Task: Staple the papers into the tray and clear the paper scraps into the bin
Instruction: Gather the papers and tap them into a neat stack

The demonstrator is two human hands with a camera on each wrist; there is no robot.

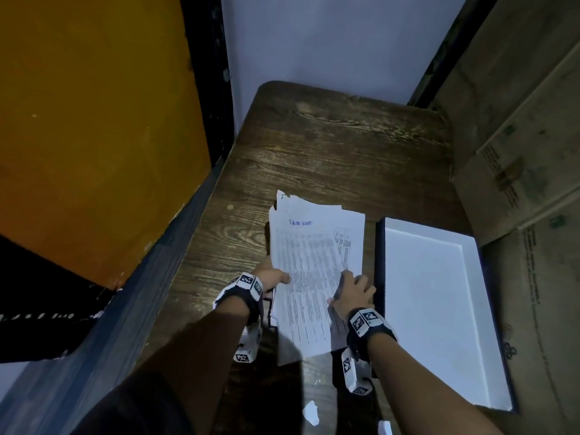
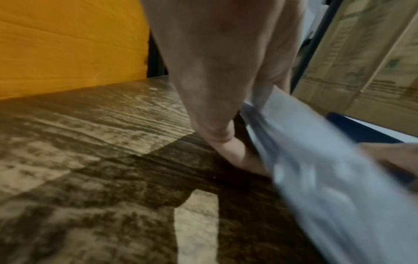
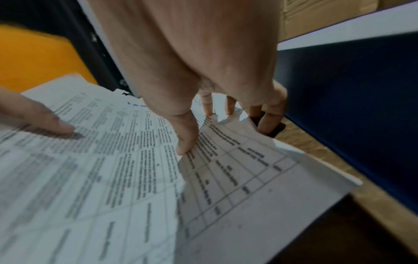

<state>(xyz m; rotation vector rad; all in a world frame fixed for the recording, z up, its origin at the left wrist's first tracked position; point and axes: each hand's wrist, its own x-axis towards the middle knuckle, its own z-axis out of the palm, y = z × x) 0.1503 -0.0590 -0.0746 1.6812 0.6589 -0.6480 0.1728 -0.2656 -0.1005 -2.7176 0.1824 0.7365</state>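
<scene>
A loose stack of printed papers (image 1: 314, 262) lies on the wooden table (image 1: 314, 146), its sheets fanned out of line. My left hand (image 1: 273, 276) grips the stack's left edge, thumb on top and fingers underneath (image 2: 237, 157), lifting that side. My right hand (image 1: 353, 290) pinches the right edge, its thumb (image 3: 187, 141) pressing on the top sheet and its fingers curled over the torn edge. A small dark object (image 3: 274, 129) sits by those fingertips; I cannot tell what it is. The white tray (image 1: 433, 309) with a dark blue wall (image 3: 350, 107) stands just right of the papers.
Two white paper scraps (image 1: 310, 412) (image 1: 384, 428) lie near the table's front edge. Cardboard boxes (image 1: 518, 158) rise along the right side. An orange panel (image 1: 94, 120) stands at the left, and a pale wall (image 1: 329, 42) closes off the back.
</scene>
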